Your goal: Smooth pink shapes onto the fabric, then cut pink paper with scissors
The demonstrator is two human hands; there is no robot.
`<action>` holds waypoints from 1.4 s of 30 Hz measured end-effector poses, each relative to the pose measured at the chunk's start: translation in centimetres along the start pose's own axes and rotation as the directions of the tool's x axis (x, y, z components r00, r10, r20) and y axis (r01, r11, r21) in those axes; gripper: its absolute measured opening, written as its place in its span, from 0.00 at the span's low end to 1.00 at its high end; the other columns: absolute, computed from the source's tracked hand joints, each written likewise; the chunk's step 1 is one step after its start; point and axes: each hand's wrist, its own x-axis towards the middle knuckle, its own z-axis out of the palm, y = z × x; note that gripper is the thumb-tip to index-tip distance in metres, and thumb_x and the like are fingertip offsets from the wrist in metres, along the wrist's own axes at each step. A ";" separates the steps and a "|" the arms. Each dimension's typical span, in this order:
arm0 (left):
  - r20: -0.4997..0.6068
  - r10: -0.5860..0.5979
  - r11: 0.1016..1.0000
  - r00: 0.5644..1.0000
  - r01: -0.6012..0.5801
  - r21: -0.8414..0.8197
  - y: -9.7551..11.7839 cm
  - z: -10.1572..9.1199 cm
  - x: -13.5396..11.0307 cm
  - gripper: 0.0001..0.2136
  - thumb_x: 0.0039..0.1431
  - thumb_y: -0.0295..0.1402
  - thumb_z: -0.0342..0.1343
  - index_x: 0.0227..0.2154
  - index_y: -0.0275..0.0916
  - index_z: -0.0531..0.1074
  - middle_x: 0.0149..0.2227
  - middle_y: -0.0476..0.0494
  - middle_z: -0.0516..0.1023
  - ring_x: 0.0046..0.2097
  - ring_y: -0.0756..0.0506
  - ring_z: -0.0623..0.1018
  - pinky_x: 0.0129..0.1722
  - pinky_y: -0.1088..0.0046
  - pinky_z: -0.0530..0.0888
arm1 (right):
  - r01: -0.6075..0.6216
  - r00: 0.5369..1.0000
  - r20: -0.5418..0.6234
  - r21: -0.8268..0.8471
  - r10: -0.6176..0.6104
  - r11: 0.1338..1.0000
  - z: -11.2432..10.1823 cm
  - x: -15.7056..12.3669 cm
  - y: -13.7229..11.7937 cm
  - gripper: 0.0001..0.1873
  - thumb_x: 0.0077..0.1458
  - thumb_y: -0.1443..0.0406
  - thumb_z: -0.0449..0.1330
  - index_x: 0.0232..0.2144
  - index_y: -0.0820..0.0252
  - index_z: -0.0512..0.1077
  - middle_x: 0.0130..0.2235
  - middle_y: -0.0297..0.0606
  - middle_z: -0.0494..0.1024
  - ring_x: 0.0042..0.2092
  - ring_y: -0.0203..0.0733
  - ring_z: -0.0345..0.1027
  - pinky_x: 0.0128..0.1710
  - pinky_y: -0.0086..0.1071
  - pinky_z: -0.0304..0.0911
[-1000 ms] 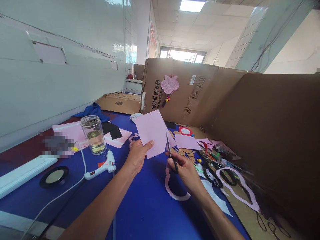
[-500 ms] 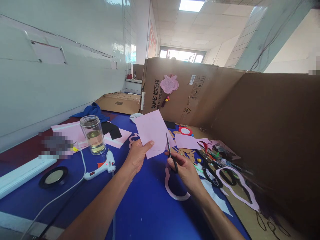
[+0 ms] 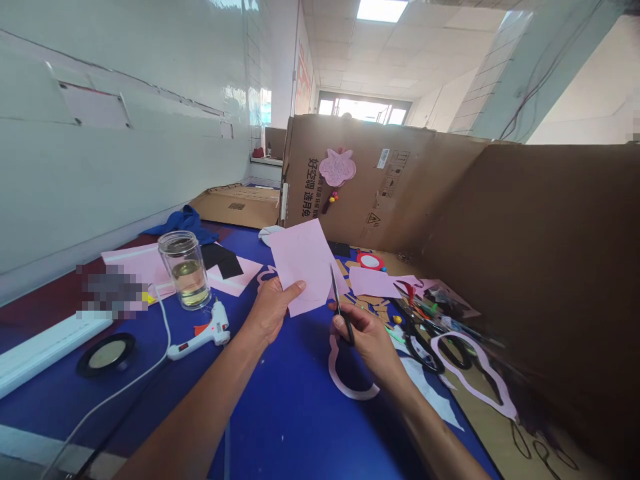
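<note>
Left hand [image 3: 270, 310] is half closed, pinching a sheet of pink paper [image 3: 300, 267] between thumb and fingers, with a faint curved outline drawn on the sheet. Right hand [image 3: 363, 340] is closed around small black-handled scissors [image 3: 341, 313], their blades pointing up just beside the sheet's lower right edge; I cannot tell whether they touch it. Both hands are above the near part of a blue table [image 3: 280, 427]. A pink curved cutout [image 3: 345, 380] lies under the right hand, and a glue gun [image 3: 203, 337] with a white cord lies left of the left hand. Beyond it stands a glass jar [image 3: 185, 270] holding yellowish liquid, on pink sheets [image 3: 135, 263] near the wall edge. Toward the right edge, larger black-handled scissors [image 3: 425, 347] and a pink outline cutout [image 3: 473, 373] lie on cardboard [image 3: 480, 427]. At the far edge, a cardboard screen [image 3: 360, 207] carries a pink flower-shaped ornament [image 3: 337, 168], a triangular warning label [image 3: 373, 218] and the printed words 好空调 选月兔 [image 3: 307, 188].
</note>
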 end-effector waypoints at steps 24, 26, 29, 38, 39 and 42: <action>0.003 0.005 1.000 1.000 -0.005 0.013 0.5 0.0 -0.1 0.25 0.46 0.41 0.82 0.46 0.34 0.88 0.47 0.32 0.91 0.49 0.33 0.89 0.58 0.53 0.82 | 0.052 0.998 0.031 -0.076 -0.050 0.996 -0.7 0.2 0.8 0.40 0.48 0.36 0.78 0.50 0.59 0.87 0.29 0.35 0.77 0.31 0.40 0.69 0.34 0.36 0.69; 0.002 0.005 1.000 1.000 -0.005 0.012 0.6 0.0 -0.1 0.25 0.46 0.41 0.82 0.46 0.33 0.88 0.47 0.31 0.91 0.50 0.32 0.89 0.60 0.52 0.81 | 0.054 0.998 0.028 -0.069 -0.052 0.996 -0.6 0.2 0.8 0.40 0.48 0.36 0.78 0.50 0.59 0.87 0.29 0.35 0.77 0.31 0.40 0.69 0.33 0.35 0.69; -0.005 -0.002 1.000 1.000 0.002 0.013 0.7 0.1 -0.2 0.26 0.44 0.42 0.83 0.45 0.33 0.89 0.46 0.31 0.91 0.49 0.31 0.89 0.60 0.51 0.81 | 0.049 0.998 0.028 -0.057 -0.047 0.997 -0.6 0.2 0.9 0.40 0.47 0.36 0.79 0.50 0.60 0.87 0.29 0.35 0.77 0.31 0.40 0.68 0.33 0.35 0.68; 0.026 -0.004 0.999 1.000 0.003 0.038 1.0 0.0 -0.2 0.26 0.42 0.45 0.83 0.43 0.34 0.89 0.46 0.32 0.91 0.48 0.32 0.90 0.58 0.51 0.82 | 0.016 0.999 0.041 -0.024 -0.015 1.000 -0.7 0.2 0.5 0.41 0.44 0.37 0.80 0.49 0.60 0.86 0.28 0.33 0.77 0.30 0.39 0.67 0.33 0.35 0.66; 0.030 -0.006 0.999 1.000 0.005 0.039 1.0 0.0 -0.2 0.26 0.43 0.44 0.83 0.43 0.34 0.89 0.46 0.32 0.91 0.48 0.32 0.90 0.59 0.51 0.82 | 0.012 0.999 0.044 -0.024 -0.011 1.000 -0.7 0.2 0.4 0.41 0.44 0.37 0.80 0.50 0.60 0.86 0.28 0.33 0.77 0.30 0.39 0.67 0.33 0.35 0.66; 0.034 -0.014 0.999 0.999 0.013 0.039 1.1 0.0 -0.2 0.26 0.43 0.44 0.83 0.43 0.34 0.89 0.45 0.31 0.91 0.48 0.31 0.90 0.59 0.51 0.82 | 0.007 0.999 0.047 -0.041 -0.005 0.999 -0.7 0.2 0.3 0.42 0.45 0.36 0.79 0.50 0.60 0.86 0.28 0.34 0.78 0.30 0.39 0.68 0.33 0.35 0.67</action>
